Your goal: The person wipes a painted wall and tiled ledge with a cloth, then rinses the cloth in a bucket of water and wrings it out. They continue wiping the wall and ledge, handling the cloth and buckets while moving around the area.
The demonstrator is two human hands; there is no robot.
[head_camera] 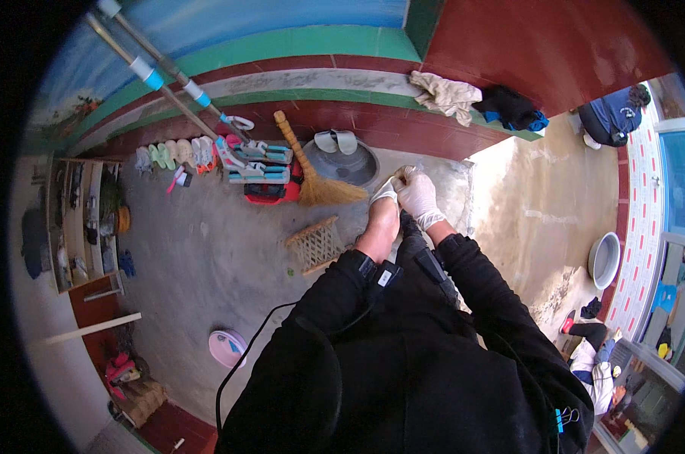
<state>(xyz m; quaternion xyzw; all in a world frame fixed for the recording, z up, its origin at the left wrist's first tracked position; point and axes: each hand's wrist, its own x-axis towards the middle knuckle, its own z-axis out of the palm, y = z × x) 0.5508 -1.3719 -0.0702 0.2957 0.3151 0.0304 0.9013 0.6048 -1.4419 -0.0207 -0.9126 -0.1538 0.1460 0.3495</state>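
My right hand [417, 193] wears a whitish disposable glove and its fingers are closed at the fingers of my left hand [385, 205]. A white glove covers only the front part of my left hand, with the back of the hand and the wrist bare. The fingers of my right hand seem to pinch the glove near the left fingertips; the exact grip is hidden. Beyond my hands are a straw broom [325, 187] and a dark round basin [348, 165] with pale slippers [337, 142] on its rim. A small woven stool [315, 245] stands left of my forearms.
Flat mops [260, 170] lean on the wall beside a row of shoes [178, 154]. Cloths [447, 95] lie on the ledge. A shelf [84, 221] stands left, a pink basin [228, 348] lower left, a metal basin [604, 261] right. Two people [612, 119] [595, 363] are at the right.
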